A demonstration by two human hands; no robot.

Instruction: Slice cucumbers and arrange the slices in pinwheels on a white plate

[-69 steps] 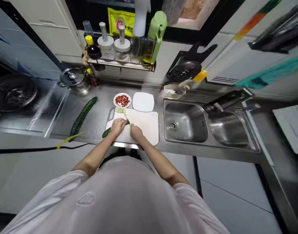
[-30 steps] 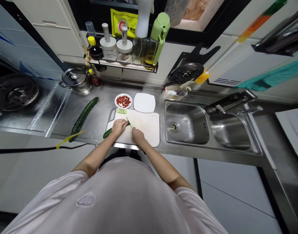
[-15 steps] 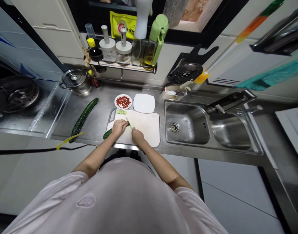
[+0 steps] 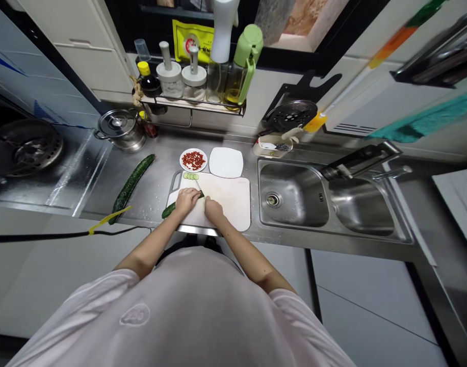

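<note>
Head camera, looking down: the person stands at a steel counter [image 4: 157,153] with both hands on a white cutting board [image 4: 229,201]. The left hand [image 4: 186,199] lies curled over a cucumber [image 4: 168,208], pinning it against the board; the dark green end of this cucumber sticks out past the board's left edge, toward the counter front. The right hand [image 4: 213,210] is clenched around the handle of a knife [image 4: 199,189], whose thin blade stands just beside the left hand's fingertips at the cut end of the cucumber. A short row of cucumber slices [image 4: 190,176] lies at the board's far left corner, near its handle slot. Behind the board sit a small plate of chopped red pieces [image 4: 193,159] and, touching distance to its right, a bare white plate [image 4: 226,162]. A second, whole cucumber [image 4: 132,182] lies on the counter well to the left. A lidded steel pot [image 4: 121,127] stands in the far left corner, and a sink [image 4: 294,196] adjoins the board on the right.
</note>
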